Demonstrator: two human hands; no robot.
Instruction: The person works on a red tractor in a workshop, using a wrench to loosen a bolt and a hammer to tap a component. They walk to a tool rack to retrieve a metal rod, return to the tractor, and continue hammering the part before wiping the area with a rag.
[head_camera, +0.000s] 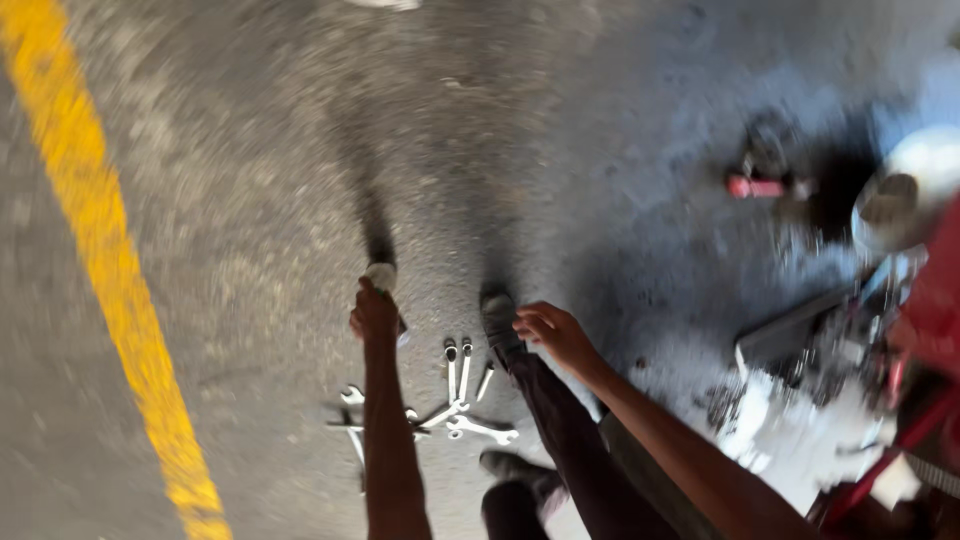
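Both hands (374, 312) (553, 335) low over wrenches (462, 400)

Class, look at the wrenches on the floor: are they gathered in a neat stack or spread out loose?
Spread out loose: the wrenches lie at different angles, some crossing.

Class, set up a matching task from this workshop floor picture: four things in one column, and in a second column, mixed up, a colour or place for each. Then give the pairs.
Things:
1. painted line
2. wrenches
3. left hand
4. red tool

Descriptions:
A. silver, scattered on the concrete between the two forearms
B. yellow, running along the left side of the floor
C. lying far off at upper right
D. closed around a pale object

Pairs: 1-B, 2-A, 3-D, 4-C
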